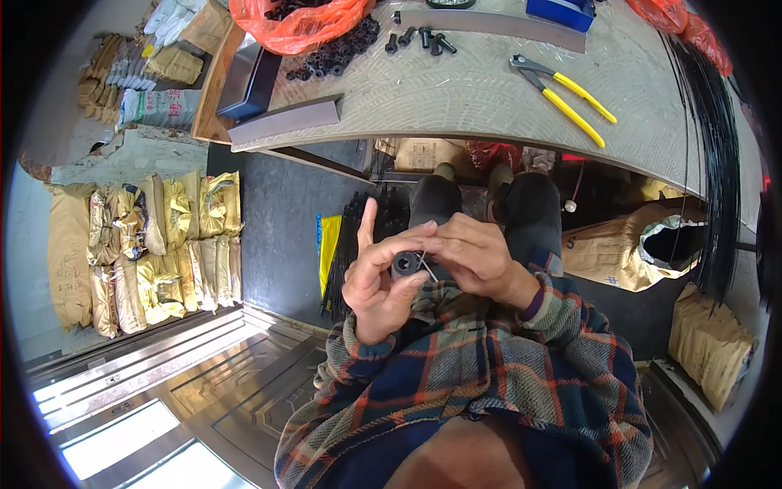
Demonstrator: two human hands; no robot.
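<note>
My left hand (373,292) grips a short black cylinder-like part (405,263) between thumb and bent fingers, its round end with a hole facing up; one finger points away. My right hand (482,259) meets it from the right, fingers pressed together beside the part. A thin wire-like strip (430,269) slants out between the hands and is pinched by the right fingers; its far end is hidden. Both hands are above my lap, short of the table edge. On the table (456,98) lie pliers with yellow handles (574,106) and several black bolt-like pieces (423,39).
An orange plastic bag (301,28) and a heap of small black parts (338,55) occupy the table's far left. Long black strands (713,163) hang over its right end. An open paper sack (615,248) stands right of my legs; wrapped packages (147,253) lie at left.
</note>
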